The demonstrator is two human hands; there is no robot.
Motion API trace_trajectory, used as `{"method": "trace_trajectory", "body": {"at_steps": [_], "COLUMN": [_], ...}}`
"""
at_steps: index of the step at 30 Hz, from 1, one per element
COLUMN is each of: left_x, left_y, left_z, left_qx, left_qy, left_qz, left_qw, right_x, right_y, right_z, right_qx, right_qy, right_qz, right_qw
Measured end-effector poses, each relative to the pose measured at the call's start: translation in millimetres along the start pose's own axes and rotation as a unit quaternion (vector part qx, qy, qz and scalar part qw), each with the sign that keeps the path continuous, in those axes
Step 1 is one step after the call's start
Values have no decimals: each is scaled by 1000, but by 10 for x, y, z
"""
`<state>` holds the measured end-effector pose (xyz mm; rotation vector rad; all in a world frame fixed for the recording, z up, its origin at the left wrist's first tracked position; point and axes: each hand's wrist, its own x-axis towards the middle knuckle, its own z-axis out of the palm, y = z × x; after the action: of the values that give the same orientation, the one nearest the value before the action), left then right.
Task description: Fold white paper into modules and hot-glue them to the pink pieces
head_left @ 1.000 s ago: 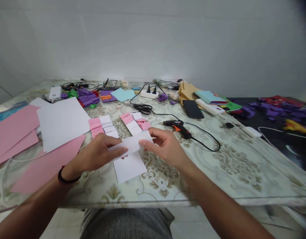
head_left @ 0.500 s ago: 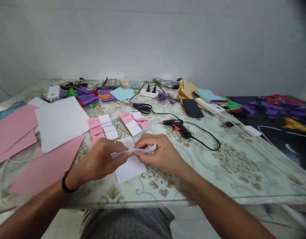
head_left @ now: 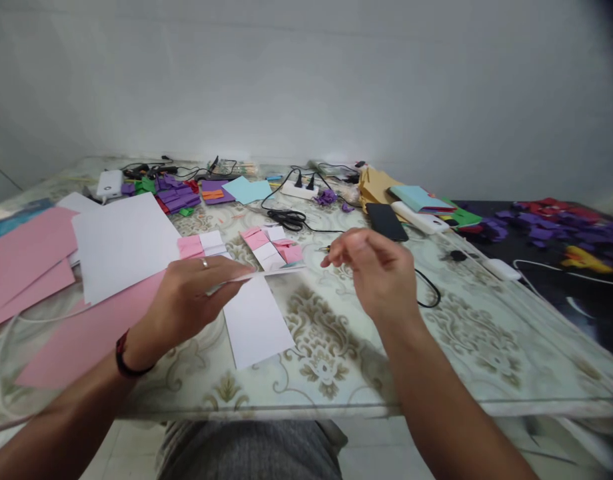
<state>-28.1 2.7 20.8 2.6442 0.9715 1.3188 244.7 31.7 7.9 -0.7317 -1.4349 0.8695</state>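
Note:
My left hand (head_left: 191, 290) pinches a piece of folded white paper (head_left: 279, 270), seen almost edge-on, between thumb and fingers above the table. Below it a white paper sheet (head_left: 259, 327) lies flat. My right hand (head_left: 379, 273) is raised to the right of the held paper, fingers loosely bent and slightly apart, with nothing visible in it. Behind that hand lies the glue gun; only its nozzle (head_left: 324, 249) shows, and its body is hidden. Two pink-and-white folded paper pieces (head_left: 267, 255) (head_left: 190, 246) lie just beyond my left hand.
Large white paper (head_left: 124, 243) and pink paper (head_left: 29, 257) cover the left side. At the back are purple paper strips (head_left: 176, 197), a power strip (head_left: 299, 189) and cables. A phone (head_left: 386, 221) and coloured paper (head_left: 419, 198) lie right; beyond is a dark surface with purple scraps (head_left: 541, 223).
My right hand has let go of the white paper and moved right and up, in front of the glue gun. My left hand keeps the paper and has lifted slightly.

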Motion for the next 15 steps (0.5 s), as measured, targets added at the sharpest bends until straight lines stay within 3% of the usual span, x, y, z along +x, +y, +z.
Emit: {"method": "trace_trajectory", "body": {"at_steps": [2, 4, 9, 12, 15], "left_x": [-7, -21, -87, -98, -68], "left_y": [-4, 2, -1, -38, -88], "left_z": [14, 34, 127, 151, 116], "left_qx": [27, 66, 166, 155, 13], "left_qy": [40, 45, 57, 86, 156], "left_qz": [49, 96, 139, 81, -62], "left_qw": [998, 992, 975, 981, 986], "right_x": [-6, -39, -161, -208, -225], "right_y": [11, 11, 18, 53, 80], "right_z": [12, 66, 251, 308, 317], "right_qx": [74, 109, 86, 87, 78], "right_qy": [-29, -115, -281, -292, -239], "right_qz": [68, 160, 285, 306, 289], "right_qw": [995, 974, 912, 902, 924]}}
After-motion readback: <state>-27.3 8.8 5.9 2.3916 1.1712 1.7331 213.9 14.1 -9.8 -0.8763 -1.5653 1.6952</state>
